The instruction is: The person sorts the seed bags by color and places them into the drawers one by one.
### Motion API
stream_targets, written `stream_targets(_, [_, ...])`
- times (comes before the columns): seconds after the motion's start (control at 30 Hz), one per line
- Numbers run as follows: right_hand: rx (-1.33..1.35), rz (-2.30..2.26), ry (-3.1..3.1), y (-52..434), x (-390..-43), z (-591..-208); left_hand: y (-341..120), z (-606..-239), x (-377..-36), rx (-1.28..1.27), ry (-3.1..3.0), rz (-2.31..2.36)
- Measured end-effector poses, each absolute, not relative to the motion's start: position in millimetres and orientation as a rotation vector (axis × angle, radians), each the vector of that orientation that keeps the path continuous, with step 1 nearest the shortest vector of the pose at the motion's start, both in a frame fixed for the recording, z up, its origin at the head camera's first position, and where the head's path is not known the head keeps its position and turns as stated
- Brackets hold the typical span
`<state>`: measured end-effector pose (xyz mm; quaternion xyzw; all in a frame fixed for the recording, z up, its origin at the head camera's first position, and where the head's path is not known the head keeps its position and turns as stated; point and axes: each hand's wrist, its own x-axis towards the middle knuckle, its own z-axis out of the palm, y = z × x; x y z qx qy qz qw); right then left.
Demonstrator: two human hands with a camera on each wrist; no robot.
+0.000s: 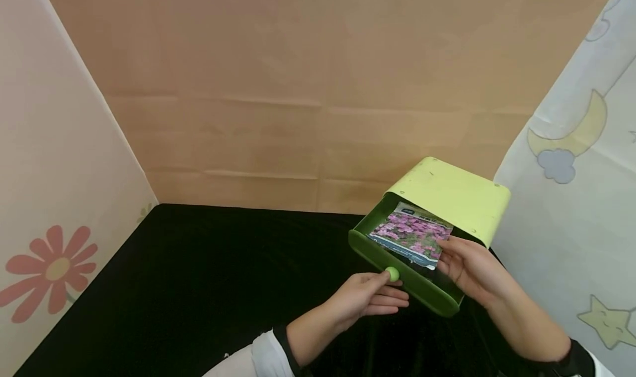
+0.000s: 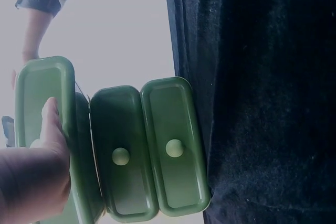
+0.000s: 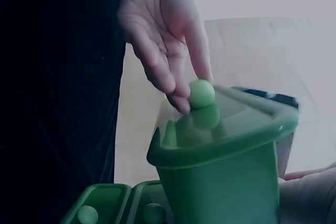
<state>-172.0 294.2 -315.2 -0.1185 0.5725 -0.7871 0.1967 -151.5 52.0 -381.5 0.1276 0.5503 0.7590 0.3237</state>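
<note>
A green cabinet with a pale lime top (image 1: 449, 197) has its uppermost drawer (image 1: 429, 291) pulled out. My left hand (image 1: 365, 297) pinches that drawer's round light-green knob (image 1: 392, 273) between thumb and index finger, the other fingers stretched below it. A seed packet (image 1: 409, 233) printed with pink flowers lies slanted over the drawer opening. With my right hand (image 1: 472, 269) I hold the packet by its right edge, thumb on top. The packet's dark edge (image 3: 270, 96) shows above the drawer rim in the right wrist view. What lies deeper in the drawer is hidden.
Two lower drawers, a middle one (image 2: 123, 129) and a bottom one (image 2: 173, 114), are closed, each with a round knob. The cabinet stands on a black-covered table (image 1: 223, 277). Brown paper (image 1: 248, 90) hangs behind it, and a patterned white wall (image 1: 571, 217) stands at the right.
</note>
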Motion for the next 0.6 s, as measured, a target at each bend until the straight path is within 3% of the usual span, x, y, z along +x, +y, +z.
stream_targets(0.37, [-0.139,-1.994,1.857,290.4,-178.7,-313.1,53.2,-380.8,-150.7,0.3,1.434,2.014])
stream_targets(0.6, [-0.205,-2.094,1.725,295.0,-174.6,-310.6,54.5,-381.6,-151.4,0.311,1.427,2.02])
